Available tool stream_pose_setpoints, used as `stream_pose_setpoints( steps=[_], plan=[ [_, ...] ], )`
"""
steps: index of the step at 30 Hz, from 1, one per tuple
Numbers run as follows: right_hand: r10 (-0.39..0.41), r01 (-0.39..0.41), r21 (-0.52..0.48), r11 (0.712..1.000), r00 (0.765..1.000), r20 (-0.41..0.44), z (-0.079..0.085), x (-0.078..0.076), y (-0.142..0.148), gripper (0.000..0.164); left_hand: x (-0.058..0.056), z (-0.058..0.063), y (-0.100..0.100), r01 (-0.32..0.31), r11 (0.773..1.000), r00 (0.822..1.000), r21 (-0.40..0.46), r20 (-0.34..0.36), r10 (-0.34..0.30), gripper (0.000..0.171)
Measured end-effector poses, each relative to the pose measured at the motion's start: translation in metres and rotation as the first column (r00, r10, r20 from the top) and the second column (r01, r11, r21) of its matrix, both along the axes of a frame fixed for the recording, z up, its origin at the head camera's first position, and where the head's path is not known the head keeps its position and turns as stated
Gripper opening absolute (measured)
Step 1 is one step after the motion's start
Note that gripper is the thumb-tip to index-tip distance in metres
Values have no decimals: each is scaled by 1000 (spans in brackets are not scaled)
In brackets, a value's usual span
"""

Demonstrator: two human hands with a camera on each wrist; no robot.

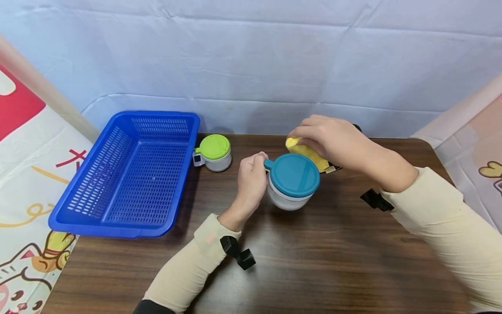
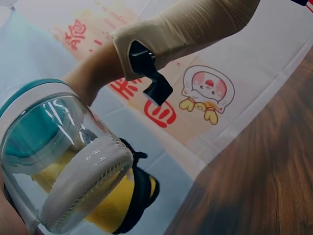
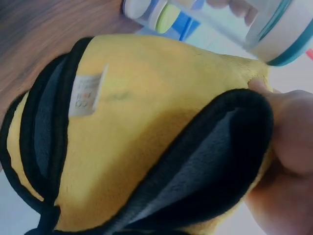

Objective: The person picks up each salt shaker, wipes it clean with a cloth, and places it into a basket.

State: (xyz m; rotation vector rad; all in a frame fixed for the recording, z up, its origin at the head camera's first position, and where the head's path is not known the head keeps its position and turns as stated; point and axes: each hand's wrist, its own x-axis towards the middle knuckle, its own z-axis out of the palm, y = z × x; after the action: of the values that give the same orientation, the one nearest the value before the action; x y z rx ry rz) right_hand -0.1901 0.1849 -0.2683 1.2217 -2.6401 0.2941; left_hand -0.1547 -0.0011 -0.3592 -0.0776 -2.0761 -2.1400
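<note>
My left hand (image 1: 252,176) grips the handle of a glass jar (image 2: 63,127) with a teal lid (image 1: 296,175), held in front of me over the table. In the left wrist view its clear wall and white, ridged base show, tilted. A yellow cloth (image 3: 132,98) with black edging and a small white label hangs folded from my right hand (image 1: 329,137), pinched between thumb and fingers. In the head view the cloth is just behind and to the right of the jar, partly covered by the right hand and the lid.
A blue plastic basket (image 1: 184,183) with slotted walls stands at the left of the dark wooden table (image 1: 313,270). Beside it, near the back edge, sits a smaller jar with a green lid (image 1: 214,146), its handle toward the basket. A pale cloth backdrop (image 1: 255,65) rises behind.
</note>
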Motion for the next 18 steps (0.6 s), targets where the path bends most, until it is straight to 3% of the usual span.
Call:
stream_pose_setpoints(
  steps=[9,18],
  plan=[
    [-46,48,-55,997,999,24,-3,0,17,21,0,0,-4,-16,999,1000,40,22,15,43],
    [-28,28,-117,993,1000,0,-4,7,29,24,-3,2,-9,-47,995,998,85,50,43,43]
  ],
)
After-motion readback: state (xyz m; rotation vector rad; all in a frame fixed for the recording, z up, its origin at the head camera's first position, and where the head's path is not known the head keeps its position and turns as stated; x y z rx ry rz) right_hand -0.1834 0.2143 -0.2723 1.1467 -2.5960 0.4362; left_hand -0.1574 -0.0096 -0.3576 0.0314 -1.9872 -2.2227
